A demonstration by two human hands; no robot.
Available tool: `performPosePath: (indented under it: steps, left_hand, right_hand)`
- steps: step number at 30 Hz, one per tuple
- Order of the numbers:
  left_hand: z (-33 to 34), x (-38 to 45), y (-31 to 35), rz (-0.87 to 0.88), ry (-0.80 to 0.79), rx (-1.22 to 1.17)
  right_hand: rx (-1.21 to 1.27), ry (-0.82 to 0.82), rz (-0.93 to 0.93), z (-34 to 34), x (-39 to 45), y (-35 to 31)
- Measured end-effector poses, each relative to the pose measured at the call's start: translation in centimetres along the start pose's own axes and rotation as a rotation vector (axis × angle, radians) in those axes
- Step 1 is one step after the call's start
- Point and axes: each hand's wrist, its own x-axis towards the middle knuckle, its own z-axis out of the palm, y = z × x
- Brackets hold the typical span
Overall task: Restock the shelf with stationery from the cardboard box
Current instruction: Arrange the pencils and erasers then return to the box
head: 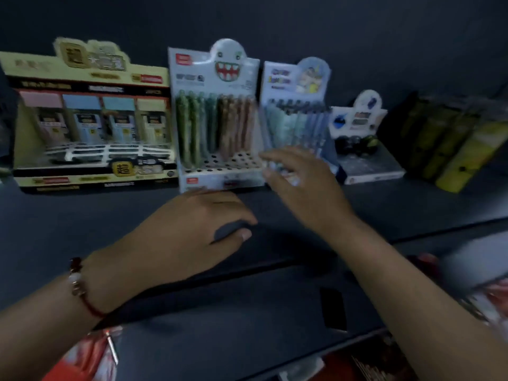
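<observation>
Steadying on the shelf [82, 215], the left hand [192, 224] rests spread; the right hand [299, 182], fingers spread, reaches the blue pen display [297, 116], seemingly straightening it.

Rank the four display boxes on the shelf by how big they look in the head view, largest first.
1. Yellow eraser box.
2. Monster pen box.
3. Blue pen box, partly hidden by the right hand, so its place against the monster box is unsure.
4. Small white box.

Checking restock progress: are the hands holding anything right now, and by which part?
Left hand rests flat on the shelf, holding nothing. Right hand is blurred at the blue pen display; cannot tell.
</observation>
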Motion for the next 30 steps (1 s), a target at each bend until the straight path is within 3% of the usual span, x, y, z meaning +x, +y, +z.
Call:
performPosePath:
  steps: [3, 7, 10, 16, 20, 25, 30]
  left_hand:
    - [2.2, -0.5, 5.3, 0.077, -0.019, -0.095]
    - [7.9, -2.1, 14.8, 0.279, -0.223, -0.128]
    - [13.1, -3.5, 21.7, 0.313, -0.351, -0.229]
    - [27.1, -7.5, 40.8, 0.454, -0.638, -0.429]
    - [34.0, -9.4, 50.7, 0.554, -0.819, -0.458]
    - [42.0, -10.2, 60.9, 0.694, -0.991, -0.401]
    - [52.8, -10.0, 68.7, 0.756, -1.147, -0.381]
  right_hand:
    - [-0.108, -0.059, 0.036, -4.3, -9.8, 1.1]
    - [-0.201, -0.027, 0.148, -10.1, -25.4, 2.1]
    - [-0.227, -0.005, 0.323, -13.2, -36.8, 1.5]
    - [-0.260, 0.040, 0.875, -16.9, -62.2, -0.7]
    - [-0.200, 0.144, 1.212, -17.4, -74.3, -1.1]
    - [-0.085, 0.289, 1.580, -16.9, -85.2, 0.9]
    - [0.049, 0.386, 1.824, -15.8, -92.7, 7.3]
